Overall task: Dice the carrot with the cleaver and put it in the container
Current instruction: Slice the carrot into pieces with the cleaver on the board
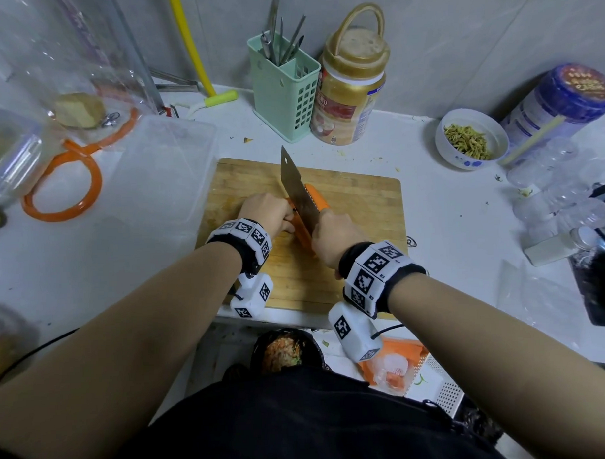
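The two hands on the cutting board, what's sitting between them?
In the head view, the cleaver blade and the carrot lie between the left hand and the right hand. The blade runs lengthwise along the carrot.

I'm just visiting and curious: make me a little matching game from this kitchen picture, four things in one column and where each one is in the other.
Things:
1. carrot
2. cleaver
3. clear container
4. small white bowl

Places:
A. on the counter left of the cutting board
B. gripped by the right hand
C. far right, by the blue-lidded jar
D. lying on the cutting board, steadied by the left hand

Pairs: 1-D, 2-B, 3-A, 4-C
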